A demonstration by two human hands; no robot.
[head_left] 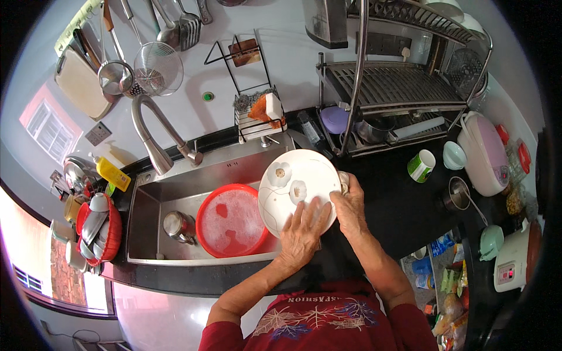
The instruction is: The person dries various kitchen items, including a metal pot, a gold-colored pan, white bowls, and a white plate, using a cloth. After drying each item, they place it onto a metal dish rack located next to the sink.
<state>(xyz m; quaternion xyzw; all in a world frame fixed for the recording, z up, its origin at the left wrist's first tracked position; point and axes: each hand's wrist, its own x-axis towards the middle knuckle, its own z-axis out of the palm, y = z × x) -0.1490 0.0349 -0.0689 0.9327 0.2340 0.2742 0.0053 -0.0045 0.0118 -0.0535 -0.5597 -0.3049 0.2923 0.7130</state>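
A round white plate [275, 205] with grey flower prints is tilted over the right edge of the sink. My right hand [351, 212] grips its right rim, thumb on the front face, the other fingers mostly hidden behind. A small pale bit of something shows by those fingertips; I cannot make out what it is. My left hand [303, 237] lies across the plate's lower face with fingers spread, slightly blurred. Just left of the plate, a red basin [202, 228] of sudsy water stands in the steel sink [143, 225]. Beside it lies a metal cup [178, 227].
A curved faucet [153, 149] hangs over the sink. A wire rack [249, 131] behind holds a sponge and scrubber. To the right are a dish rack [392, 85], a paper cup [421, 165] and a rice cooker [485, 153]. A red basket [115, 234] of bowls stands left.
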